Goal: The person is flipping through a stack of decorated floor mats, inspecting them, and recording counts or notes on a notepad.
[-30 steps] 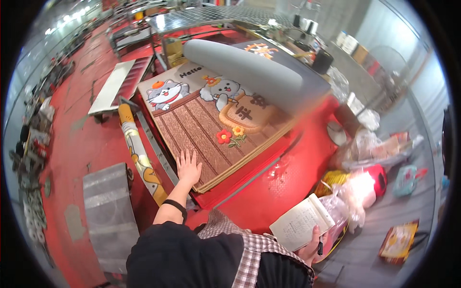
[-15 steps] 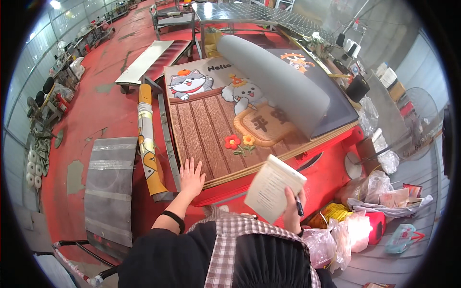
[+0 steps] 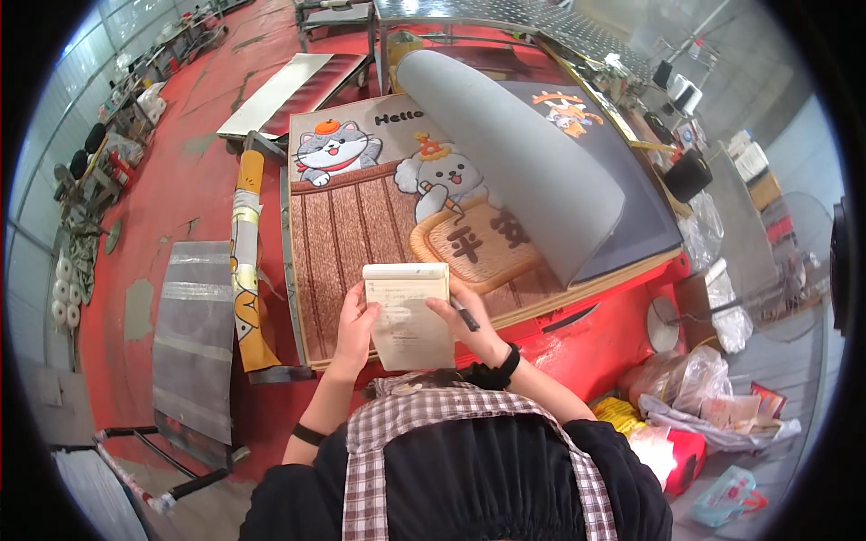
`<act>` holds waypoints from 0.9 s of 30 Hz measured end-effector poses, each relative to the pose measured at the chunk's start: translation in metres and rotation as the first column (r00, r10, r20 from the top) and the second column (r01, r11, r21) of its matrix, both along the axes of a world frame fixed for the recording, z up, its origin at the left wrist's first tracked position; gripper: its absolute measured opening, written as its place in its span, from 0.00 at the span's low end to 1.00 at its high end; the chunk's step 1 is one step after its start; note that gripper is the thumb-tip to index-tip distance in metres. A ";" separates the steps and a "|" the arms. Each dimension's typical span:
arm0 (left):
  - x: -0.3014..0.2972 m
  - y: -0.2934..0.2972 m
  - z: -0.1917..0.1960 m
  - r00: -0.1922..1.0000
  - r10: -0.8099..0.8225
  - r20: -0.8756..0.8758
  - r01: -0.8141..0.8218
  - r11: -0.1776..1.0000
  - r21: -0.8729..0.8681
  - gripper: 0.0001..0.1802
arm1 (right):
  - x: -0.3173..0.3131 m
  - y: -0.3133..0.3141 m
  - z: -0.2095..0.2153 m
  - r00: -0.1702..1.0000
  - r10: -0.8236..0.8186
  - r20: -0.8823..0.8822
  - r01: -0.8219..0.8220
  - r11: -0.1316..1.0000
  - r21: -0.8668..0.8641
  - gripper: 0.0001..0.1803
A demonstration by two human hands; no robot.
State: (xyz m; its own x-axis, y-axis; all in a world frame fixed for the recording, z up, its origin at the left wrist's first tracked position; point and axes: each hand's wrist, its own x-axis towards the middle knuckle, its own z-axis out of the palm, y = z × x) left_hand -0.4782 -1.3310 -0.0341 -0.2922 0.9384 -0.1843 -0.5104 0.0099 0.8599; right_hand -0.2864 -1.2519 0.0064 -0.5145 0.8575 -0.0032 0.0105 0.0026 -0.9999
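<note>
A cream paper notepad (image 3: 410,329), written on and with its top pages folded over, is held between both hands in front of my body. My left hand (image 3: 355,323) grips its left edge, thumb on the page. My right hand (image 3: 474,326) holds the right edge with its thumb on top, and a black pen (image 3: 465,316) sticks out from the same fingers. Just beyond the pad lies a stack of printed floor mats (image 3: 352,243) with cartoon animals. The top mat's right part is folded back, showing its grey underside (image 3: 541,171).
A rolled yellow mat (image 3: 245,270) stands left of the stack, beside a grey taped panel (image 3: 191,338). Plastic bags (image 3: 704,383) and a red container (image 3: 686,460) lie at right. A metal-topped table (image 3: 469,11) is at the back, a wire fan (image 3: 794,239) far right.
My left hand has lifted off the mat's near corner and taken the notepad's left edge. My right hand has brought the pad leftward, upright in front of me.
</note>
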 end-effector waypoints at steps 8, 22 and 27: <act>-0.031 0.019 -0.088 0.776 0.302 -0.554 -0.474 0.859 -0.195 0.25 | 0.156 0.102 0.000 0.684 -0.689 -0.240 0.727 0.612 0.312 0.07; -0.039 0.003 -0.158 0.701 0.394 -0.595 -0.545 0.833 -0.091 0.29 | 0.244 0.221 -0.004 0.592 -0.765 -0.252 0.724 0.643 -0.249 0.15; -0.037 0.011 -0.143 0.748 0.391 -0.537 -0.542 0.826 -0.153 0.30 | 0.247 0.260 -0.001 0.449 -0.857 -0.253 0.887 0.462 0.010 0.20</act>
State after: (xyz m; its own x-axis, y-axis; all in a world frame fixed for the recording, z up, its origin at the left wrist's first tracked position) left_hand -0.5152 -1.3203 -0.1773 -0.7977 0.5866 -0.1398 -0.0572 0.1572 0.9859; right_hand -0.0397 -0.9916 0.0058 0.5288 0.8377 0.1362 -0.1011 0.2215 -0.9699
